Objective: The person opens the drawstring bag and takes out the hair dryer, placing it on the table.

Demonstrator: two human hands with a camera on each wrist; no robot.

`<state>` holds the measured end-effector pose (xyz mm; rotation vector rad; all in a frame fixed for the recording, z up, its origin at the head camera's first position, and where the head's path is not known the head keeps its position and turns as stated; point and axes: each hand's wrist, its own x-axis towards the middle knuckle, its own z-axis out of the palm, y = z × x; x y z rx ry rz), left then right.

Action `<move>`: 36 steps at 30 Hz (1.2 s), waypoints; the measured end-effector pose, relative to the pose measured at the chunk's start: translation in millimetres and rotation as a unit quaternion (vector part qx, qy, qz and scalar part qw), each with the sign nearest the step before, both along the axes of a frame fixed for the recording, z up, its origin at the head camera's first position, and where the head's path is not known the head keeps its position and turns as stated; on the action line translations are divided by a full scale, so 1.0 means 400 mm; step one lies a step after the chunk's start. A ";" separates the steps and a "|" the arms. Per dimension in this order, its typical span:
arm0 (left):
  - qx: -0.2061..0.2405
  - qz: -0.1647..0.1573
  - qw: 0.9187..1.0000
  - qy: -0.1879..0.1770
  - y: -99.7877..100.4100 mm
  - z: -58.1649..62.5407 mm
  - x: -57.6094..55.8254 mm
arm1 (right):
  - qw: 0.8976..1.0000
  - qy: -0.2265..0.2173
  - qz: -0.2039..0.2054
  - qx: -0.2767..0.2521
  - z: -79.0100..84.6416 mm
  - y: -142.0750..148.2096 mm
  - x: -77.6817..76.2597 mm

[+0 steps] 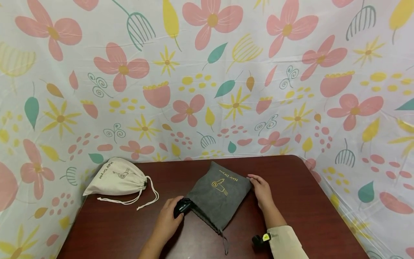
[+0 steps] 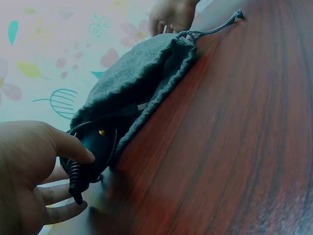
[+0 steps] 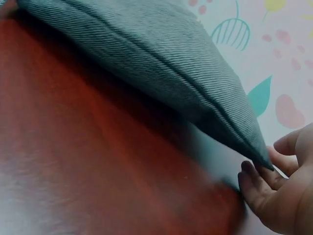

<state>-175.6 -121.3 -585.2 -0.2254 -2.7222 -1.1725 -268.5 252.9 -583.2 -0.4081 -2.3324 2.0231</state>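
Note:
A grey drawstring bag [image 1: 221,194], printed "Hair Dryer" in gold, lies slantwise with its mouth toward the front left. Out of that mouth juts the black handle of a hair dryer [image 1: 183,206]; the rest is inside the cloth. My left hand [image 1: 167,219] grips this handle, thumb on top and fingers below, by the ribbed cord end [image 2: 74,177]. At the bag's far right corner, my right hand [image 1: 262,190] holds the tip of the cloth at its fingers. In the right wrist view that corner stands raised beside the fingers [image 3: 257,183].
A cream drawstring bag [image 1: 119,178], also printed "Hair Dryer", lies at the back left of the dark red table [image 1: 310,216], its white cords trailing forward. A small black object [image 1: 257,241] is by my right sleeve. Flowered cloth [image 1: 207,90] hangs behind the table.

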 end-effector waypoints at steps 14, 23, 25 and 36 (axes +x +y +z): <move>-0.066 -0.004 0.997 0.037 0.025 -0.002 -0.028 | 0.984 0.016 0.081 0.160 0.051 -0.015 -0.045; -0.124 -0.005 0.992 0.002 0.031 0.015 -0.052 | 0.948 0.000 0.157 0.277 0.059 -0.032 -0.044; -0.133 -0.001 0.991 -0.003 0.035 0.017 -0.055 | 0.944 -0.002 0.163 0.285 0.058 -0.035 -0.041; -0.161 0.025 0.987 0.001 0.055 0.007 -0.053 | 0.941 0.007 0.169 0.293 0.058 -0.043 -0.021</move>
